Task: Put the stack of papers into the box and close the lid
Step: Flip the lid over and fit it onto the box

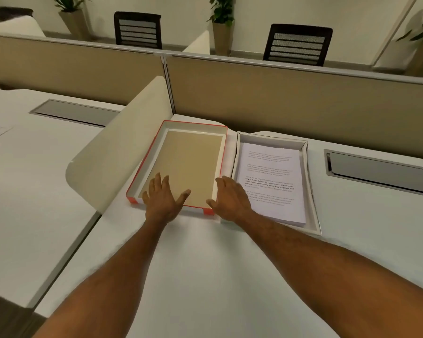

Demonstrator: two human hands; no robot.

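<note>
Red-edged lid (181,164) upturned on desk (205,264), papers (272,181) in box (311,191) at three o'clock. Left hand (163,200) and right hand (231,198) at lid's near edge, each grip wide, holding nothing.

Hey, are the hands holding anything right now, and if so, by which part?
Nothing is gripped. The left hand lies open over the red-edged lid's near end; the right hand is open beside it.
</note>
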